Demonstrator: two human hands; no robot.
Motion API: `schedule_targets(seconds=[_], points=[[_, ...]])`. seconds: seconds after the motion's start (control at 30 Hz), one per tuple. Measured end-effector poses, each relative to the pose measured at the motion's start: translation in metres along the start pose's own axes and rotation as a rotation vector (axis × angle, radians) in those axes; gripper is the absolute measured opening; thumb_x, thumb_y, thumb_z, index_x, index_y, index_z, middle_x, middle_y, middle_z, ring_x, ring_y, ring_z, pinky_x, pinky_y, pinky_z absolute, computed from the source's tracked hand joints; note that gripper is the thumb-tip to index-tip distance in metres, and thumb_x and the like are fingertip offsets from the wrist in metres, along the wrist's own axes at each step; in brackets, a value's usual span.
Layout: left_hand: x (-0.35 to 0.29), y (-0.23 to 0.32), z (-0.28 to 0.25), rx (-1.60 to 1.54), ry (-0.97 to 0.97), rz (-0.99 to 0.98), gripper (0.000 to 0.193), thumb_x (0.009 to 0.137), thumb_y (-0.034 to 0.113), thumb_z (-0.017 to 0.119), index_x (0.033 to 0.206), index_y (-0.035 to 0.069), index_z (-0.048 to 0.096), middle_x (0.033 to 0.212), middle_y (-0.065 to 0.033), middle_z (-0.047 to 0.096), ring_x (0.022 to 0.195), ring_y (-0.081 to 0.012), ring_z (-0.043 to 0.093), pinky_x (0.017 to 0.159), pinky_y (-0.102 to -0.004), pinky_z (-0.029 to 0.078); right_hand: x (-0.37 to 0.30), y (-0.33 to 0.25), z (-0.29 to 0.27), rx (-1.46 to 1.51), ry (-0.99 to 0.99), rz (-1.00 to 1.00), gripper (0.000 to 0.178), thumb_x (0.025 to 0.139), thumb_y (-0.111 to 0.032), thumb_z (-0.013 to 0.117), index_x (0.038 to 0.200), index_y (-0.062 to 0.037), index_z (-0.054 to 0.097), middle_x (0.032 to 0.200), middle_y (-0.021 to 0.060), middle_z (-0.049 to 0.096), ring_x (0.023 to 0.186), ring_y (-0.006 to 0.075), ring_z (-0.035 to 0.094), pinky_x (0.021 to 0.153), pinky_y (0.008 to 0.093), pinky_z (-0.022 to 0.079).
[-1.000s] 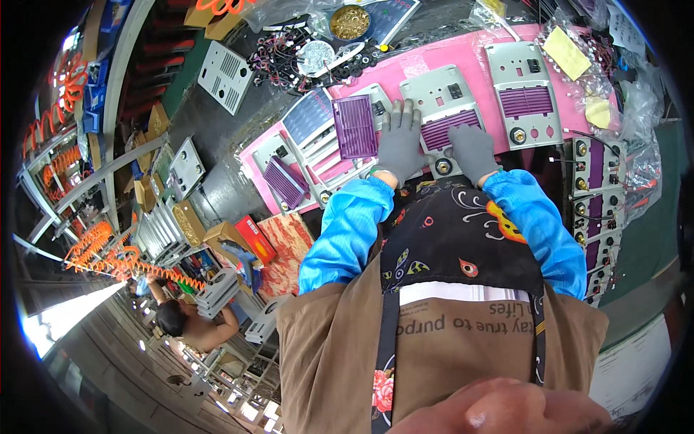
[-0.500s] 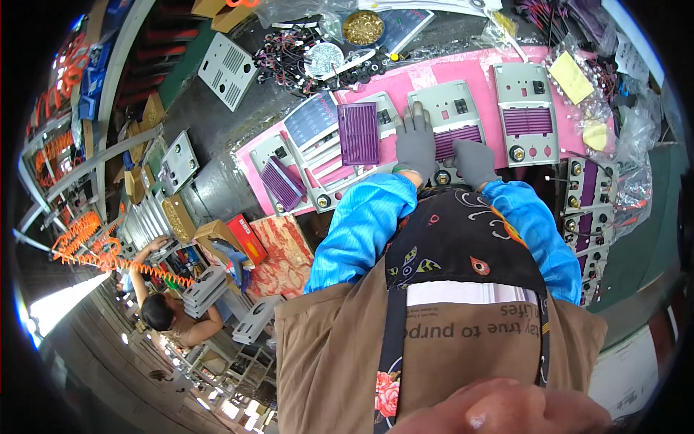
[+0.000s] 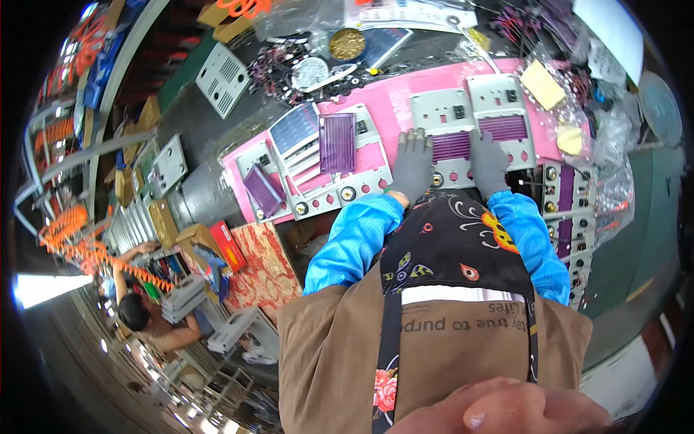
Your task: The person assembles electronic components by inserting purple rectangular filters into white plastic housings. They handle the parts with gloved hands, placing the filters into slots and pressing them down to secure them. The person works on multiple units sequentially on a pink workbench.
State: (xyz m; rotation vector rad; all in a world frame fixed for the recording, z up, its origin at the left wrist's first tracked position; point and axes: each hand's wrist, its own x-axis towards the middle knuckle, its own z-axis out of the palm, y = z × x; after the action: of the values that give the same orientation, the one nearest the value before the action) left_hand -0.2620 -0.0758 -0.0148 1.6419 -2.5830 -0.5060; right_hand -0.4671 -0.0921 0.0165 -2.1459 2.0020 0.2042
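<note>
My left hand (image 3: 413, 165), in a grey glove, lies with its fingers stretched out along the left edge of a grey metal panel (image 3: 428, 105). A purple slatted grille (image 3: 451, 146) sits across that panel, between my hands. My right hand (image 3: 489, 168), gloved as well, rests fingers forward where this panel meets a second grey panel (image 3: 493, 85) with its own purple grille (image 3: 504, 129). Its fingertips are extended over the adjoining edges. Neither hand appears wrapped around anything. Round brass-coloured fittings show low on the panels, partly hidden by my hands and apron.
Further left on the pink mat (image 3: 397, 98) are more panels, a loose purple grille (image 3: 337, 143) and a tilted one (image 3: 264, 189). Wiring bundles and a bowl of brass parts (image 3: 347, 44) lie behind. Finished-looking panels (image 3: 567, 210) stand at right. Another person (image 3: 141, 318) works at lower left.
The panel between my hands has shifted right against its neighbour, widening the pink gap on its left. My right hand's fingers have straightened. The whole view has shifted slightly.
</note>
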Motion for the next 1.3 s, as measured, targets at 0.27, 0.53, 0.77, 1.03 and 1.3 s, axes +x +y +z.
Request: schedule_targets(seconds=[0.27,0.53,0.77,1.03,1.3], points=[[0.020,0.031,-0.006,-0.160,0.119,-0.044,0.061,0.081,0.024,0.072,0.134,0.002,0.054,0.142,-0.0225,0.047,0.136,-0.0416,0.042,0.117,-0.0565,0.026,0.021,0.038,0.011,-0.037,-0.047,0.056,0.035,0.092,-0.012,0.055,0.126,-0.0201,0.058,0.114,0.0096,0.060,0.100,0.0310,0.066,0.074,0.0466,0.058],[-0.047,-0.078,-0.056,0.152,0.470,-1.072,0.085,0.072,0.041,0.082,0.140,0.006,0.045,0.123,-0.0160,0.061,0.128,-0.0350,0.048,0.108,-0.0519,0.033,0.023,0.044,0.013,0.043,-0.040,0.018,0.039,0.092,-0.013,0.056,0.130,-0.0207,0.057,0.119,0.0100,0.059,0.101,0.0315,0.066,0.074,0.0493,0.057],[-0.079,-0.093,-0.069,0.079,0.267,-1.185,0.058,0.073,0.043,0.084,0.119,0.012,0.066,0.103,-0.0116,0.068,0.098,-0.0320,0.064,0.086,-0.0430,0.051,0.011,-0.005,-0.025,0.296,0.121,-0.095,0.035,0.093,-0.022,0.060,0.128,-0.0181,0.057,0.120,0.0099,0.060,0.098,0.0300,0.067,0.075,0.0454,0.055],[-0.101,-0.077,-0.084,-0.880,0.447,-0.911,0.041,0.091,0.033,0.068,0.121,0.004,0.067,0.095,-0.0155,0.069,0.084,-0.0288,0.067,0.076,-0.0410,0.051,0.020,-0.107,-0.034,1.003,-0.163,-0.203,0.068,0.089,-0.037,0.073,0.147,-0.0129,0.045,0.118,0.0120,0.065,0.088,0.0211,0.066,0.076,0.0364,0.055],[-0.109,-0.096,-0.073,-1.159,0.401,-0.704,0.051,0.091,0.027,0.068,0.135,0.003,0.059,0.107,-0.0112,0.071,0.093,-0.0209,0.068,0.083,-0.0334,0.054,0.037,-0.098,-0.031,1.566,-0.454,-0.016,0.040,0.099,-0.021,0.058,0.132,0.0025,0.056,0.095,0.0073,0.068,0.068,0.0106,0.065,0.054,0.0204,0.054]])
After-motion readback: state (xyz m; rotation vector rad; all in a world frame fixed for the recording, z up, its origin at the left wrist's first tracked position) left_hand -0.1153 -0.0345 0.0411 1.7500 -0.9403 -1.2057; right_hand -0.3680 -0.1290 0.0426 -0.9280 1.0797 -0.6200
